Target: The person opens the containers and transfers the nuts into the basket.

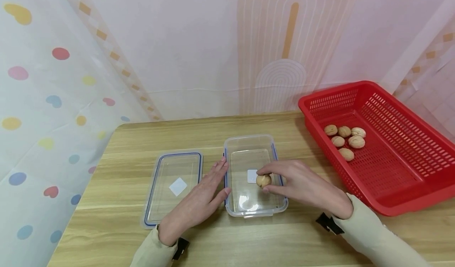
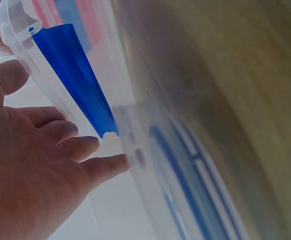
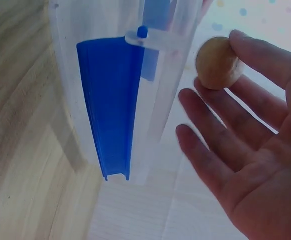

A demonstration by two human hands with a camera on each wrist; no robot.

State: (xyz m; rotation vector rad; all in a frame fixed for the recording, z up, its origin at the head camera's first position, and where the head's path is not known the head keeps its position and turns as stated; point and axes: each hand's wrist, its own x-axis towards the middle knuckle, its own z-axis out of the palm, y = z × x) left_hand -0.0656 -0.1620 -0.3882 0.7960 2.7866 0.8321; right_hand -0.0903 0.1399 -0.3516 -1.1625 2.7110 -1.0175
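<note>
Between thumb and fingers my right hand (image 1: 302, 182) pinches a walnut (image 1: 264, 180) over the right half of a clear plastic container (image 1: 249, 156). The same walnut (image 3: 218, 63) shows at the fingertips in the right wrist view, beside the container's blue side latch (image 3: 110, 105). My left hand (image 1: 200, 198) rests with extended fingers against the container's left wall. In the left wrist view that hand (image 2: 40, 145) lies by another blue latch (image 2: 78, 77). A white label (image 1: 252, 176) is seen at the container's middle.
Left of the container lies its clear lid (image 1: 161, 196) with a blue seal and a white diamond label (image 1: 178, 186). A red perforated basket (image 1: 398, 168) stands at the right, with several walnuts (image 1: 356, 141) in its left part. A patterned curtain (image 1: 199, 53) hangs behind the table.
</note>
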